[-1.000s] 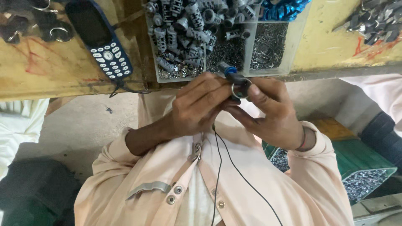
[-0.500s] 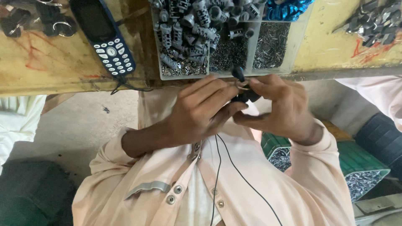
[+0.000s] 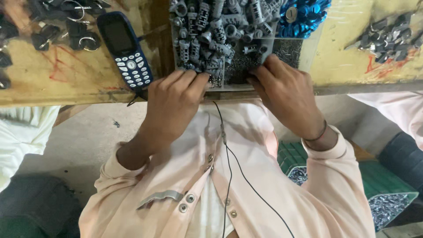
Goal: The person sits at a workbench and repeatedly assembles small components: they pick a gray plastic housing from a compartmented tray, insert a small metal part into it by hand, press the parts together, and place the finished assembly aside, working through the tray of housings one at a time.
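Soft, even daylight fills the view, bright on the yellow bench [image 3: 352,57] and pale shirt [image 3: 246,176], with no hard glare. Shadows are faint, deepest under the bench edge. Focus is fairly sharp centrally; corners look softer and slightly stretched.

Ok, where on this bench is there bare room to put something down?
Bare yellow wood lies between the phone and the key rings, toward the near edge. Another free patch sits between the parts tray and the dark metal pieces. The tray is crowded with grey ribbed parts and blue caps, with the left hand and the right hand at its near side.
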A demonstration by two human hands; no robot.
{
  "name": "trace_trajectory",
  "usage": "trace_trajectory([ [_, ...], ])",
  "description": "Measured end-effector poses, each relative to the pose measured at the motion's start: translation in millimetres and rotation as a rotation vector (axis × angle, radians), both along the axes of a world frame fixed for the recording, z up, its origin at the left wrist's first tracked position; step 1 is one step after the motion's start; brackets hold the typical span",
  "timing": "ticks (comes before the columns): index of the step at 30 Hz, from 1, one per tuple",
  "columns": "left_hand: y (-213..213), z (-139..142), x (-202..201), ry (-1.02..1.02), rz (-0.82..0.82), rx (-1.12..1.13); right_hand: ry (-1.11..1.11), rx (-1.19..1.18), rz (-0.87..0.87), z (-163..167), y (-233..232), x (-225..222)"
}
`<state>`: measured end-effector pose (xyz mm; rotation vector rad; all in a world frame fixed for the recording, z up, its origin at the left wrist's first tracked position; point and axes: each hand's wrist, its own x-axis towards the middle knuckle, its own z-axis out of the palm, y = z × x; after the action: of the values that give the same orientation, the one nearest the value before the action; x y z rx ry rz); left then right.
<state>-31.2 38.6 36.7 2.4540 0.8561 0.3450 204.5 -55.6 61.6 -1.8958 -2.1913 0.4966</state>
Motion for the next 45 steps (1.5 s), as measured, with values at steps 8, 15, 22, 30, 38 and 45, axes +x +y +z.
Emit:
trace_trajectory([
  [8,-6.3,-3.3,-4.0,0.172,-0.152,0.234,-0.118,-0.033,0.154,-10.1,5.1,8.3],
  [15,-15.3,-14.0,-3.4,-0.211,-0.023,-0.08,0.141,-0.064,-0.125,-10.6,1.5,1.6],
  [22,-23.0,-4.3,-11.8,-0.285,0.111,-0.199,0.436,-0.067,-0.305,-21.4,-11.9,1.7],
  [30,-29.6,-6.4,21.0,-0.805,0.184,-1.391,1.477,-0.447,-0.625,-17.8,-27.1,-3.7],
  [38,-41.8,-12.7,35.1,-0.928,0.096,-1.118,1.564,-0.37,-0.516,-18.2,-38.8,-11.7],
  [45,-44.7,-11.3,41.0,-0.879,0.157,-1.103,1.399,-0.33,-0.435,-16.0,-37.3,-4.0],
])
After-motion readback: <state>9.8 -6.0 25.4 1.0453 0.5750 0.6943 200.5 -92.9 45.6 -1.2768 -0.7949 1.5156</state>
